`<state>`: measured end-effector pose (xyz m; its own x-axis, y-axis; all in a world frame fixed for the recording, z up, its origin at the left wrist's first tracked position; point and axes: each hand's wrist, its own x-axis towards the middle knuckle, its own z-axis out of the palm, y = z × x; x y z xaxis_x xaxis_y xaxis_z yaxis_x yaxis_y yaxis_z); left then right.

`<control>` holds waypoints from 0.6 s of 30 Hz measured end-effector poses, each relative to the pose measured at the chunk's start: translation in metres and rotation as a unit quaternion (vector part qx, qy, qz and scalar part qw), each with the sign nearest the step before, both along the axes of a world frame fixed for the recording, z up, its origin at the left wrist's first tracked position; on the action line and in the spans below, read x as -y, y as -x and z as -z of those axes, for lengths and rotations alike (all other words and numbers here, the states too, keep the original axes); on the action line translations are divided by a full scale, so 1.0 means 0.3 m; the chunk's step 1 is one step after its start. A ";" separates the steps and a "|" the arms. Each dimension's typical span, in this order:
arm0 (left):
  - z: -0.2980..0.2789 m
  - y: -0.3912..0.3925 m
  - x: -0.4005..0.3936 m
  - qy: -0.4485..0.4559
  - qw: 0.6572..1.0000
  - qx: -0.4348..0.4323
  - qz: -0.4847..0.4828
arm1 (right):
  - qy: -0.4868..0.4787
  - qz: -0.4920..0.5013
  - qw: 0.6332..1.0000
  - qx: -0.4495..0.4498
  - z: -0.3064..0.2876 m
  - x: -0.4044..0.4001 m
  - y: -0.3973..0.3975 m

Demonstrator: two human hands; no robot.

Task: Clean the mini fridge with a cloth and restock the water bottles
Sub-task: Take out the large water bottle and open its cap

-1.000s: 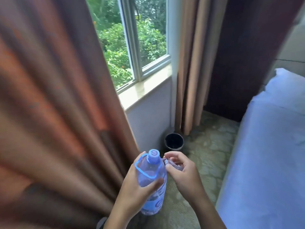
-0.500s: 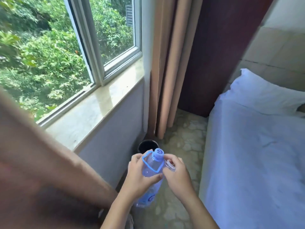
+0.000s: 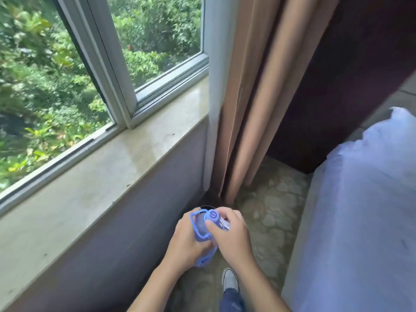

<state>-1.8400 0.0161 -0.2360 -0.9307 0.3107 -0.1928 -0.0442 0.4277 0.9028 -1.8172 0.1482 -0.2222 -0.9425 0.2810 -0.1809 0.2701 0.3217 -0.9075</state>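
A clear water bottle (image 3: 203, 230) with a blue cap and a blue carry loop is held low in the middle, tilted away from me. My left hand (image 3: 185, 243) is wrapped around its body. My right hand (image 3: 233, 237) grips it at the neck, thumb against the cap, with a scrap of clear plastic wrap (image 3: 224, 222) pinched in its fingers. No fridge or cloth is in view.
A stone window sill (image 3: 117, 167) and grey wall run along the left. A black bin (image 3: 206, 207) stands in the corner, mostly hidden by the bottle. Beige curtains (image 3: 249, 104) hang behind it. A white bed (image 3: 360, 221) fills the right. My shoe (image 3: 230, 279) is on the patterned carpet.
The view has moved forward past the near curtain toward the window and corner. My hands have closed in over the bottle, which now tilts further forward above the bin.
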 end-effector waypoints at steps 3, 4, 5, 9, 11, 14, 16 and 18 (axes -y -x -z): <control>0.069 0.048 -0.061 0.010 0.994 0.082 -0.074 | 0.008 -0.025 0.999 0.026 0.091 -0.105 0.107; 0.088 0.062 -0.080 0.014 0.991 0.089 -0.096 | 0.006 -0.034 0.999 0.032 0.123 -0.137 0.135; 0.111 0.070 -0.093 0.020 0.990 0.091 -0.105 | 0.002 -0.041 0.998 0.039 0.153 -0.160 0.158; 0.230 0.175 -0.157 0.077 0.992 0.049 -0.092 | -0.004 -0.092 0.994 0.060 0.304 -0.220 0.266; 0.297 0.236 -0.180 0.132 0.987 0.043 -0.078 | 0.001 -0.119 0.991 0.056 0.373 -0.240 0.308; 0.434 0.346 -0.217 0.156 0.985 0.048 -0.063 | 0.020 -0.151 0.987 0.060 0.523 -0.284 0.391; 0.554 0.411 -0.233 0.164 0.984 0.055 -0.048 | 0.024 -0.159 0.985 0.063 0.641 -0.320 0.447; 0.684 0.458 -0.249 0.171 0.982 0.068 -0.040 | 0.017 -0.139 0.988 0.064 0.758 -0.356 0.487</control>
<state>-1.9773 0.0908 -0.4413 -0.9078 0.1331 -0.3978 -0.2006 0.6951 0.6903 -1.9633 0.2549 -0.4497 -0.9515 0.0064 -0.3076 0.2881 0.3701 -0.8832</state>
